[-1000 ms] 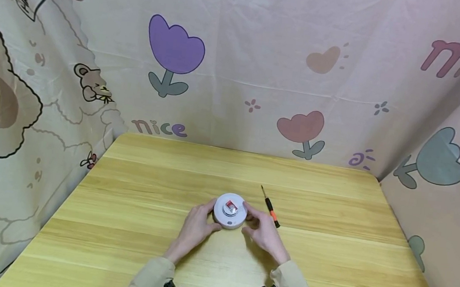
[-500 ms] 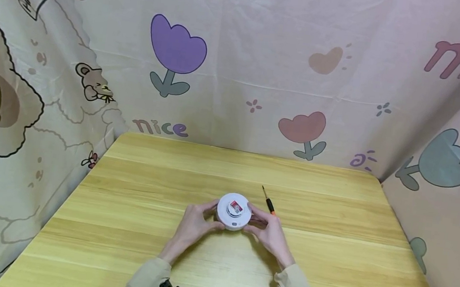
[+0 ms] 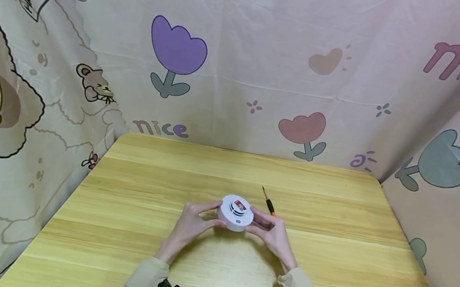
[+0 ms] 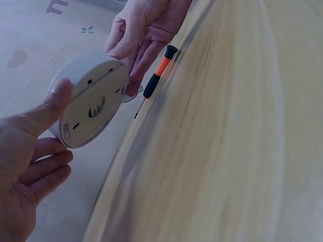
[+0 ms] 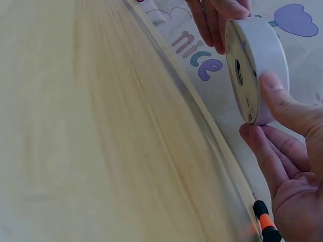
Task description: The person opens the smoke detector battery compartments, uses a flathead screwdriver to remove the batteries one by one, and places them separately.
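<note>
A round white smoke detector [image 3: 228, 216] with a red label on its raised centre is held up between both hands over the table. My left hand [image 3: 193, 222] grips its left side, thumb at the near edge and fingers along the rim. On the opposite side my right hand [image 3: 273, 237] pinches the rim between thumb and fingers. The left wrist view shows the flat underside of the smoke detector [image 4: 96, 103], with small slots and a round opening in the middle. In the right wrist view, the detector [image 5: 270, 55] stands edge-on, its smooth side wall facing the camera.
A small screwdriver [image 3: 269, 206] with a black and orange handle lies on the wooden table [image 3: 145, 176] just behind my right hand, its tip pointing away. Printed curtains [image 3: 239, 59] rise behind the table and along both sides.
Both hands have lifted the smoke detector slightly and shifted it a little right. Its far side is now tilted up, showing more of the near side wall. The right hand now covers part of the screwdriver's handle.
</note>
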A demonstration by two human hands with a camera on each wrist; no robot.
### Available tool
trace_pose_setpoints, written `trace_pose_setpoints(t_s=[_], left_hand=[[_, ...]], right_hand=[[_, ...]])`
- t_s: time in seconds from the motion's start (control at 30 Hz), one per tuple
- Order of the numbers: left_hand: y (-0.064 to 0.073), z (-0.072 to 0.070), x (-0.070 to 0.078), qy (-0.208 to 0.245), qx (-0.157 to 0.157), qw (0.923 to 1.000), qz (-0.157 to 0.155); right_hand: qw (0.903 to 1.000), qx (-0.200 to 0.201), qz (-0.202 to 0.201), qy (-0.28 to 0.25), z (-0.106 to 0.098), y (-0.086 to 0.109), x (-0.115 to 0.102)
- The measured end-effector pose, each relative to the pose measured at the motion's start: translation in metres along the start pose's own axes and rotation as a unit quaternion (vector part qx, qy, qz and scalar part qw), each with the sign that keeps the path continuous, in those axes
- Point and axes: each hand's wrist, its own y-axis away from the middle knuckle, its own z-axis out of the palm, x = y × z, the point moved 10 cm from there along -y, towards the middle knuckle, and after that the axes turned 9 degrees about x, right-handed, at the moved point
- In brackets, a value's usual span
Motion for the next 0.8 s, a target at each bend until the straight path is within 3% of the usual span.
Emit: trace_pose_setpoints(t_s=[0.2, 0.33, 0.5, 0.63, 0.8], left_hand=[[-0.001, -0.002, 0.010, 0.012, -0.005, 0.9984, 0.054], [-0.003, -0.006, 0.014, -0.014, 0.008, 0.9965, 0.082], [-0.004, -0.007, 0.016, -0.055, 0.011, 0.9938, 0.097], [-0.003, -0.006, 0.012, -0.076, 0.005, 0.9938, 0.081], [-0.001, -0.004, 0.000, -0.088, -0.003, 0.9958, 0.027]], right_hand=[[0.9997, 0.017, -0.019, 0.000, -0.003, 0.001, -0.001], [0.9994, 0.019, -0.030, 0.001, -0.002, 0.002, -0.003], [0.9994, 0.019, -0.028, 0.007, 0.000, 0.002, -0.001], [0.9992, 0.024, -0.025, 0.021, 0.000, 0.002, 0.002], [0.9992, 0.017, -0.020, 0.030, 0.001, 0.002, 0.003]])
